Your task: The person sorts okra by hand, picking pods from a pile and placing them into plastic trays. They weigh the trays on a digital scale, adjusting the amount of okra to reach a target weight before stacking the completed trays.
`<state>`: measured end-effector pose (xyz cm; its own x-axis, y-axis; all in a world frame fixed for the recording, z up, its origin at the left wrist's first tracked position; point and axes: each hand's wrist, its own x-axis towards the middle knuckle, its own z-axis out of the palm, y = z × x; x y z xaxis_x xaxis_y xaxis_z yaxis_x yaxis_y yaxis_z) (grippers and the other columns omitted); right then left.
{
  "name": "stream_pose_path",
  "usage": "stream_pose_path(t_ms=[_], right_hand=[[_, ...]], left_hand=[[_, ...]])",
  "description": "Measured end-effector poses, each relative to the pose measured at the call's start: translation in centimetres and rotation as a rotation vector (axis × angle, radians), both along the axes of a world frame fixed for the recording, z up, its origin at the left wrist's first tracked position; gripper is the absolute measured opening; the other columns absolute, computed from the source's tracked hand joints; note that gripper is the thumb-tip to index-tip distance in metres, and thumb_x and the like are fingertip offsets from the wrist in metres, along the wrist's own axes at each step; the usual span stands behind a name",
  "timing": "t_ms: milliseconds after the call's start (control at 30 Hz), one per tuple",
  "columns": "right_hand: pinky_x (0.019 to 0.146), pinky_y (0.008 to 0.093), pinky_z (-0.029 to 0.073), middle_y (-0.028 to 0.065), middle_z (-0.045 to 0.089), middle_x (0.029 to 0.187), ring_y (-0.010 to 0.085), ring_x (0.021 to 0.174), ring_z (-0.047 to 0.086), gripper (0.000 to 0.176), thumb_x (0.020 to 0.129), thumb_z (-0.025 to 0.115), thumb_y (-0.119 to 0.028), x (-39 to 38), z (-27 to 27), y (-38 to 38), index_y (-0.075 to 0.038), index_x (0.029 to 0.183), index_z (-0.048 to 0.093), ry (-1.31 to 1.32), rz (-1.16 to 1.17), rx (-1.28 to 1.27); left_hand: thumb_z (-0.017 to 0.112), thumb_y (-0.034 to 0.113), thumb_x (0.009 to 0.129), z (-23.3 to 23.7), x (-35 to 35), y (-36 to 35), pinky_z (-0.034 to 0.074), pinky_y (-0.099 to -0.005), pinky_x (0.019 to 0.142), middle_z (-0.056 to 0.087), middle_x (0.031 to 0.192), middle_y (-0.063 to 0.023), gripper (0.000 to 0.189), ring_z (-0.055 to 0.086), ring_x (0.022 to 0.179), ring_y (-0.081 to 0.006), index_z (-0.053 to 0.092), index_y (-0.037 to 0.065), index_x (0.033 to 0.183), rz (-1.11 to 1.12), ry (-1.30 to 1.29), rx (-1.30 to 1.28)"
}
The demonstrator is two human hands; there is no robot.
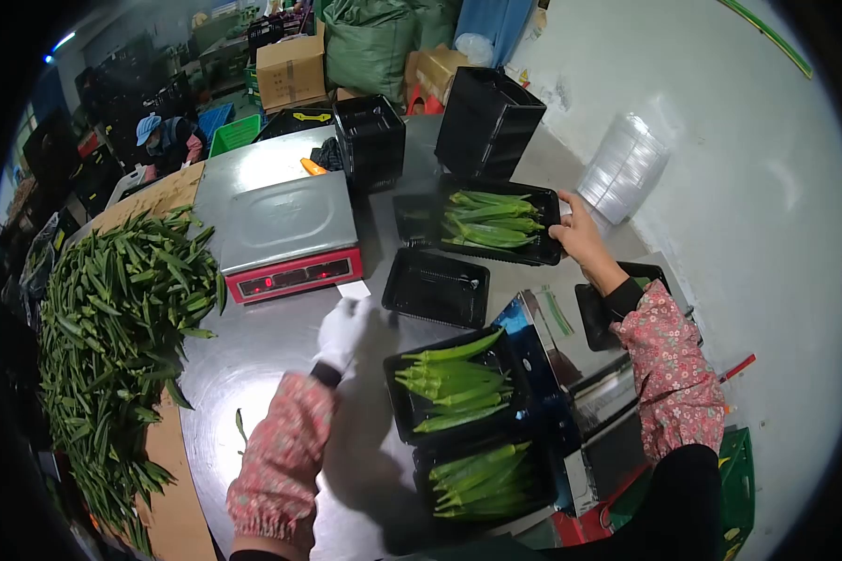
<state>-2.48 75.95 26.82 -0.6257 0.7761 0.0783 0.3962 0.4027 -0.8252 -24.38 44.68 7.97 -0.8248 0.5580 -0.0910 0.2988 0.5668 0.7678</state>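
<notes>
My right hand (582, 236) grips the right end of a black plastic tray (549, 210) holding green okra pods (493, 221), with the thumb over the rim. My left hand (341, 335), in a white glove and slightly blurred, has its fingertips at a white slip (353, 290) by the front corner of the scale. That scale (295, 271) has a red front, lit digits and a bare metal plate. Between my hands lies a black tray (436, 288) with nothing in it. Nearer me, two more trays hold okra pods (454, 383).
Loose okra (122, 309) is heaped on cardboard at the left. Stacks of black trays (491, 122) stand behind the scale. A metal device (571, 411) sits to the right of the filled trays. Another person (164, 145) is at the far left, near a green crate (235, 136).
</notes>
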Motion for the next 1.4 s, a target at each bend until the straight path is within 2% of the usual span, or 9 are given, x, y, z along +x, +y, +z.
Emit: stream_pose_path(t_ms=[133,333,633,667,767,867,967,1200,1400], right_hand=[[0.064,0.0341,0.055,0.0144,0.066,0.094,0.0233,0.078,0.067,0.066,0.079,0.057,0.001,-1.7,-1.1,1.0,-0.008,0.142,0.042,-0.086,0.089,0.04],[0.078,0.0373,0.052,0.0169,0.066,0.093,0.0268,0.087,0.067,0.065,0.078,0.057,0.0,-2.2,-3.7,2.6,-0.01,0.141,0.044,-0.247,0.23,0.2],[0.084,0.0403,0.054,0.0232,0.063,0.107,0.0348,0.102,0.065,0.075,0.078,0.057,0.001,-7.2,-12.8,-0.3,-0.008,0.147,0.03,-0.447,0.593,0.163],[0.069,0.0329,0.053,0.0177,0.066,0.095,0.0209,0.082,0.066,0.077,0.081,0.058,0.002,-7.4,-14.3,-0.2,-0.011,0.15,0.028,-0.451,0.649,0.272],[0.071,0.0394,0.055,0.0199,0.068,0.094,0.0285,0.081,0.069,0.077,0.083,0.058,0.0,-9.6,-9.4,-2.9,-0.012,0.152,0.026,-1.049,0.712,-0.09],[0.076,0.0478,0.054,0.0208,0.068,0.1,0.0384,0.084,0.068,0.047,0.086,0.062,-0.011,-11.5,-9.1,-1.6,-0.007,0.131,0.051,-0.954,0.709,0.499],[0.076,0.0506,0.053,0.0205,0.067,0.103,0.0416,0.088,0.065,0.029,0.085,0.064,-0.019,-14.2,-12.6,2.5,-0.006,0.11,0.061,-0.54,0.63,0.836],[0.072,0.048,0.054,0.013,0.069,0.09,0.0343,0.084,0.068,0.012,0.084,0.06,-0.014,-16.9,-17.3,3.8,-0.008,0.095,0.061,-0.777,0.705,1.175],[0.069,0.0513,0.052,0.0225,0.066,0.082,0.0418,0.078,0.066,0.012,0.082,0.066,-0.008,-17.0,-12.9,6.0,-0.001,0.088,0.058,-0.641,0.547,1.185]], left_hand=[[0.049,0.05,0.094,-1.9,-0.9,6.9,0.048,-0.0462,0.094,0.067,0.112,-0.0222,0.053,0.062,0.11,-0.0394,0.063,0.003,0.116,-0.17,0.082,-0.373],[0.048,0.032,0.091,-2.1,1.1,-2.1,0.048,-0.0516,0.089,0.066,0.103,-0.0273,0.04,0.061,0.102,-0.0461,0.061,0.009,0.121,0.056,-0.049,-0.079],[0.048,0.006,0.097,-5.6,3.4,-28.4,0.05,-0.0284,0.065,0.067,0.088,-0.0097,0.025,0.062,0.071,-0.0147,0.058,-0.005,0.117,0.664,-0.215,0.362],[0.048,0.006,0.098,-5.5,3.7,-28.8,0.049,-0.0265,0.06,0.067,0.088,-0.0095,0.026,0.061,0.068,-0.0132,0.057,-0.005,0.12,0.679,-0.279,0.387],[0.047,0.008,0.101,-3.2,5.5,-28.8,0.046,-0.0218,0.046,0.065,0.089,-0.0088,0.029,0.059,0.06,-0.0094,0.053,-0.003,0.126,0.735,-0.432,0.457],[0.047,0.011,0.102,-2.4,6.9,-27.0,0.044,-0.0212,0.036,0.064,0.086,-0.0074,0.034,0.058,0.051,-0.0101,0.048,-0.001,0.134,0.79,-0.477,0.533],[0.048,0.018,0.102,-2.3,7.6,-25.6,0.049,-0.0207,0.042,0.063,0.081,-0.0055,0.028,0.058,0.053,-0.0101,0.055,0.001,0.124,0.785,-0.589,0.514],[0.052,0.023,0.102,-4.6,6.7,-22.7,0.05,-0.0232,0.049,0.062,0.081,-0.0027,0.034,0.061,0.061,-0.0081,0.052,0.006,0.131,0.731,-0.572,0.64],[0.055,0.026,0.1,-4.5,7.3,-22.0,0.044,-0.0332,0.1,0.06,0.128,-0.0149,0.056,0.057,0.117,-0.0232,0.037,0.005,0.148,0.554,-0.283,0.546]])
